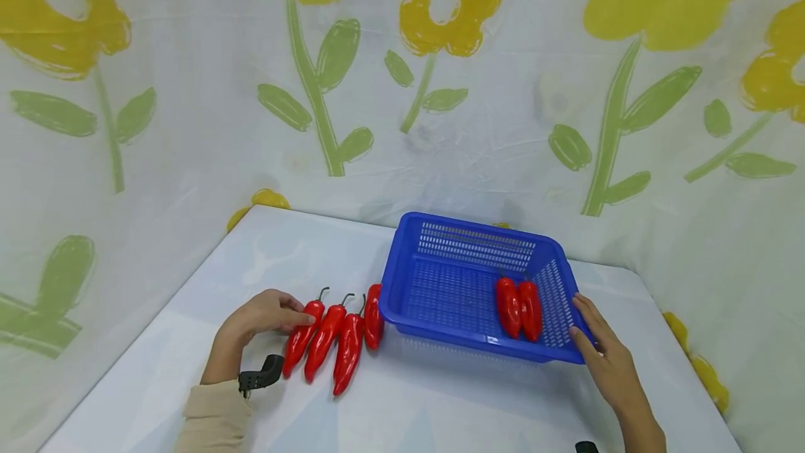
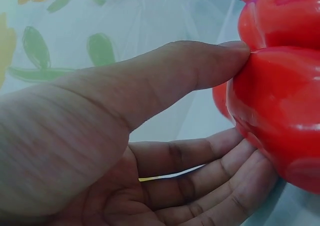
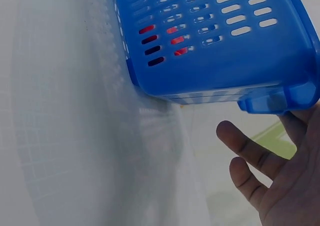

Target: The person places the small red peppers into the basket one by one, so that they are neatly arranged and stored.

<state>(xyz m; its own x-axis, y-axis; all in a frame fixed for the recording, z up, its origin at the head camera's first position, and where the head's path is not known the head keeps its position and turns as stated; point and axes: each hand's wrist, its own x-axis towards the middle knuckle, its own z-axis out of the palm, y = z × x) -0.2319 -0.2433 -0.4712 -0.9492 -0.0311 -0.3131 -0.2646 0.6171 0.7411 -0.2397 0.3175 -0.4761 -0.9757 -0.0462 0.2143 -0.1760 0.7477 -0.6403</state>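
My left hand (image 1: pixel 267 314) is at the leftmost red chili pepper (image 1: pixel 300 341), its thumb over one side and its fingertips against the other, pinching it in the left wrist view. Two more peppers (image 1: pixel 325 342) (image 1: pixel 349 354) lie beside it, stems pointing away. A fourth pepper (image 1: pixel 373 320) is partly hidden by the blue plastic basket (image 1: pixel 415 327). Two red peppers (image 1: pixel 518 310) rest inside the basket at its right. My right hand (image 1: pixel 606 355) holds the basket's right rim with its thumb over the edge; in the right wrist view two fingers (image 3: pixel 255 153) extend below the rim, apart from it.
A white table (image 1: pixel 465 404) carries everything. Behind and at both sides hangs a pale curtain (image 1: pixel 490 124) with yellow flowers, close to the basket's back. A black wrist mount (image 1: pixel 260 375) sits at my left cuff.
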